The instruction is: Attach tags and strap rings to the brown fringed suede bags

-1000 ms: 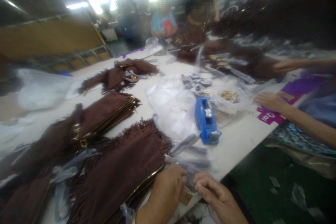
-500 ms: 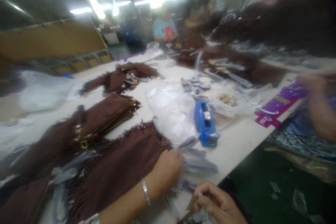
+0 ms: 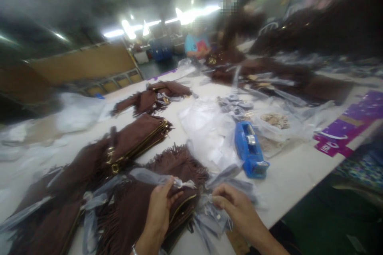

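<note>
A dark brown fringed bag lies in front of me, a gold zipper showing along its right edge. Over it, my left hand has its fingers bent around a strip wrapped in translucent plastic. Right of the bag, the fingers of my right hand are pinched together beside crumpled clear plastic. What sits between those fingertips is too blurred to make out. Below that hand is a piece of brown card, partly hidden.
A blue tape dispenser stands beyond my right hand, beside white plastic bags. More brown bags lie to the left. A bag of small gold-coloured pieces is behind the dispenser. A purple printed strip marks the right table edge. People work farther back.
My left hand has moved left and now holds the plastic-wrapped strip above the bag. My right hand has risen toward the plastic. The bag's zippered edge has come into view.
</note>
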Tool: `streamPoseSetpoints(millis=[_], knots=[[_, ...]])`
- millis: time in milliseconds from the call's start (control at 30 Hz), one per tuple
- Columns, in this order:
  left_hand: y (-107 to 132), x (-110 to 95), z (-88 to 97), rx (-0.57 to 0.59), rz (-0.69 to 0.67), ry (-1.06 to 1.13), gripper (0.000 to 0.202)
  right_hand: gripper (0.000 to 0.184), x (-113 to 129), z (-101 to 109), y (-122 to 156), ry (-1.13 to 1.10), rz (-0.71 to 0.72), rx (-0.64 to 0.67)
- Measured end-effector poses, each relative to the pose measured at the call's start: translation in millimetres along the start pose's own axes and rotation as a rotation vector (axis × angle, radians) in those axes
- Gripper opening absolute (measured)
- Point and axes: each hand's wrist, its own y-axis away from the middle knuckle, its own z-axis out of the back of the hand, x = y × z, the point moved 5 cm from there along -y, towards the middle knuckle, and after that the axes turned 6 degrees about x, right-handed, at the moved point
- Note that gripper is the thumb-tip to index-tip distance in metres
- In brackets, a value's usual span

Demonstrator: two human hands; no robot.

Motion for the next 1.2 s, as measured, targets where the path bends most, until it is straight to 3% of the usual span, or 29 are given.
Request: streamPoseSetpoints(millis=[100,167,233,300,400,500,633,767,867,1000,1200], knots=[[2,0,10.9,0.034,0.088,-0.132,0.037,0.011,5,-12,-23,0.038,0.046,-0.034],[8,-7,16.7,0.076,0.111,-0.413,0.041,0.011,2,-20,-36,0.031,0.066,-0.038],[17,-23,14.6,0.099,-0.036,-0.817,0.042,0.011,-5,-28,-46,0.01,0.065,-0.04],[30,-41,-3.3,0.145,-0.33,-1.129,0.035,0.011,-14,-35,-54,-0.047,0.038,-0.032],[39,-48,-46.7,0.359,-0.672,-1.343,0.02,0.015,-25,-41,-61,-0.216,0.007,0.007],[20,-35,-79.7,0.57,-0.747,-1.583,0.031,0.029,-37,-35,-62,-0.381,-0.051,0.008],[-8,-22,-91.7,0.778,-0.676,-1.835,0.016,0.037,-50,-12,-54,-0.382,-0.122,-0.077],[-11,-29,-86.4,0.802,-0.661,-1.914,0.009,0.022,-46,-5,-45,-0.241,-0.085,-0.057],[-8,-34,-78.0,0.781,-0.56,-1.828,0.008,0.013,-36,-12,-45,-0.15,-0.057,-0.03],[-10,-32,-68.3,0.769,-0.448,-1.664,0.011,0.012,-26,-19,-48,-0.09,-0.029,-0.033],[-16,-30,-64.7,0.762,-0.397,-1.525,0.011,0.013,-25,-16,-48,0.019,-0.002,-0.042]])
